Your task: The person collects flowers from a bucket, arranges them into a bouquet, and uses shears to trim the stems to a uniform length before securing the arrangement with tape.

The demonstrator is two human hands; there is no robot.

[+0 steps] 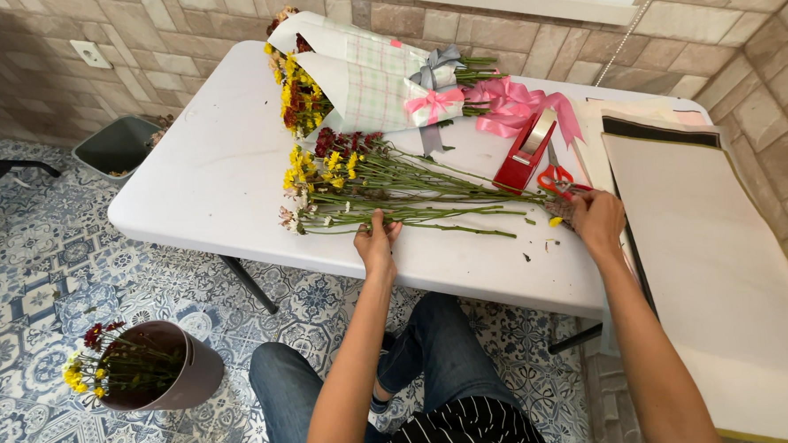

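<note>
Under my left hand (pixel 375 241) lies a loose bunch of cut flowers (pixel 384 188), and my grip there is closed lightly over the green stems near their middle, fingers curled on top and pressing them to the white surface (pixel 206 168). The blooms, yellow, dark red and pale, fan out to the left of that grip, while the bare stem ends run off to the right toward my right hand (pixel 596 220). That hand rests with fingers bent at the stem ends, right by the orange-handled scissors (pixel 559 181); I cannot tell whether its grip has hold of anything. Just beyond the scissors stands a red tape dispenser (pixel 526 151), and past it a heap of pink ribbon (pixel 511 103). Farther from my left grip, at the back of the surface, lie two wrapped bouquets (pixel 357 81) in pale checked paper, tied with grey and pink bows. To the right of my right hand are stacked sheets of wrapping paper (pixel 723 260). Down on the tiled floor, left of my knees, a brown bucket (pixel 175 368) holds more flowers.
</note>
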